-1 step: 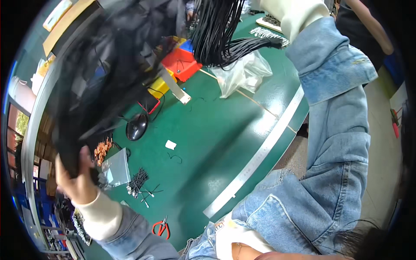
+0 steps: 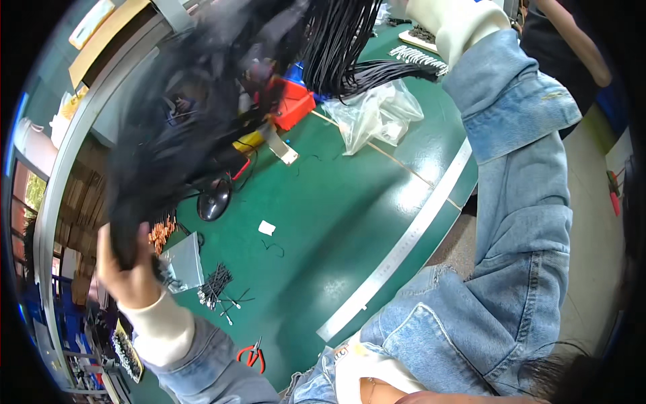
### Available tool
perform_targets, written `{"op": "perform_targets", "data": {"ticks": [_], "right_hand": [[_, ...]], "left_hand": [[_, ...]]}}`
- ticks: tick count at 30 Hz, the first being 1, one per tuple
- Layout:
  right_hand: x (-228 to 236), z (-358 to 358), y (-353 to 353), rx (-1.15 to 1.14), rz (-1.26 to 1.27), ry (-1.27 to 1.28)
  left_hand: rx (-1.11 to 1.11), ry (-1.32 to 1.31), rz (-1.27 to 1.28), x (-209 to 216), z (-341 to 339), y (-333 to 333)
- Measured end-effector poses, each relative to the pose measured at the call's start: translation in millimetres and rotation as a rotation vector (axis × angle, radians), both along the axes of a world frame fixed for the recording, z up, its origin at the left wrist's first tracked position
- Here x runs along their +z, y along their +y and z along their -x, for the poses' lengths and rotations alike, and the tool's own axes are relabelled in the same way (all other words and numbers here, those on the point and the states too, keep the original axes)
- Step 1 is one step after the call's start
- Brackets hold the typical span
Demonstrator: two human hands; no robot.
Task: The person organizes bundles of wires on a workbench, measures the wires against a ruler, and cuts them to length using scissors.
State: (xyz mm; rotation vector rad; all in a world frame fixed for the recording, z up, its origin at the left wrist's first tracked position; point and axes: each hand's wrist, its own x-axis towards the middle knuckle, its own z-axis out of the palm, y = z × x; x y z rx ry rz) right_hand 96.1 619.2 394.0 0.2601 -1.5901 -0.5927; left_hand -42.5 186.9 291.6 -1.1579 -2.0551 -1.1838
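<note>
A big bundle of thin black cables (image 2: 340,50), smeared by motion on its left side, stretches over the upper left of the table. My left hand (image 2: 131,269) is closed round the lower left end of it. My right arm reaches up to the top edge, where the cream cuff (image 2: 464,23) shows; the right hand itself is out of the picture. Below the bundle's right part, a clear plastic bag (image 2: 377,118) lies on the green table (image 2: 323,236). Near my left hand are a flat clear bag (image 2: 183,262) and a small pile of short black cables (image 2: 215,283).
Red-handled cutters (image 2: 252,357) lie at the near edge. A pale metal ruler strip (image 2: 397,252) runs along the table's right side. A red bin (image 2: 293,104) and a black oval dish (image 2: 214,200) stand behind the bundle. Another person (image 2: 562,54) is at the upper right.
My left hand has shifted slightly right and down, still closed on the cables. The blurred left part of the bundle has swung to the right. My right arm has barely moved.
</note>
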Motion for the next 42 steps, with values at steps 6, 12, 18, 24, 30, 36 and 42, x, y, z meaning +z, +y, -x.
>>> {"op": "perform_targets", "data": {"ticks": [6,12,18,24,30,36,42], "right_hand": [[-108,13,57,-0.848,-0.055,0.177],[-265,-48,31,-0.251,0.136,-0.425],[-288,-104,-18,-0.421,0.585,-1.086],[-311,-79,-64,0.102,0.592,-1.181],[-352,-37,-26,-0.176,0.662,-1.092],[-358,-13,-4,-0.086,0.542,-0.992],[-321,-12,-65,-0.014,0.586,-1.033]], "left_hand": [[-0.138,0.318,0.239,-68,8,54],[-0.224,0.403,0.762,-130,-3,60],[-0.381,-0.039,0.662,-171,-13,69],[-0.433,-0.270,0.810,-181,-31,78],[-0.283,-0.200,0.789,-179,-48,46],[-0.062,-0.008,0.852,-230,-89,42],[-0.208,-0.166,0.615,-176,-99,-5]]}}
